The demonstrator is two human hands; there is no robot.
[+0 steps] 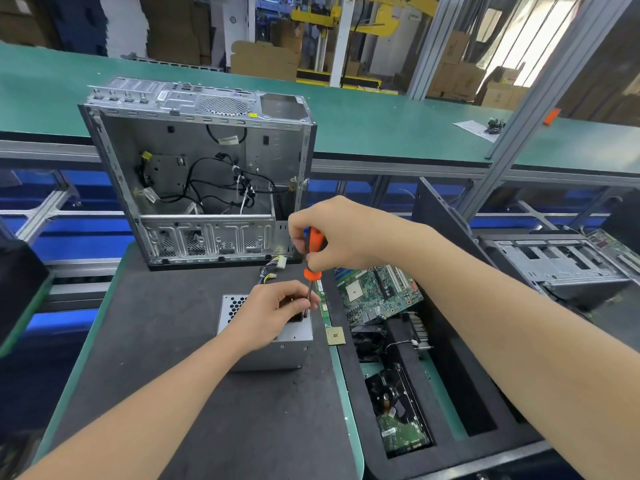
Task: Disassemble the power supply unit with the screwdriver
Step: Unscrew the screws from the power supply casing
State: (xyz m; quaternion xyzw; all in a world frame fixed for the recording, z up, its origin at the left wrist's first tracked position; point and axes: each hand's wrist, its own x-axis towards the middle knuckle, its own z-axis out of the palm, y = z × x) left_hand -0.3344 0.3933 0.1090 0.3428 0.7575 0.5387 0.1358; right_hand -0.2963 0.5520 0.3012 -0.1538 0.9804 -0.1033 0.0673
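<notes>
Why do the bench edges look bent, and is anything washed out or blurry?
Head view: the wide-angle lens bows the green conveyor and tilts the aluminium post; the top-right window is blown out; the right hand, screwdriver and power supply unit are sharp; background boxes look soft.

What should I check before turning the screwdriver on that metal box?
1. Right hand grips the screwdriver by its handle: ok.
2. Screwdriver stands nearly upright: ok.
3. Left hand rests on the power supply unit and pinches the shaft: ok.
4. Tip seated in a screw: cannot tell, the left hand hides it.
5. Unit sits flat on the mat: ok.
</notes>
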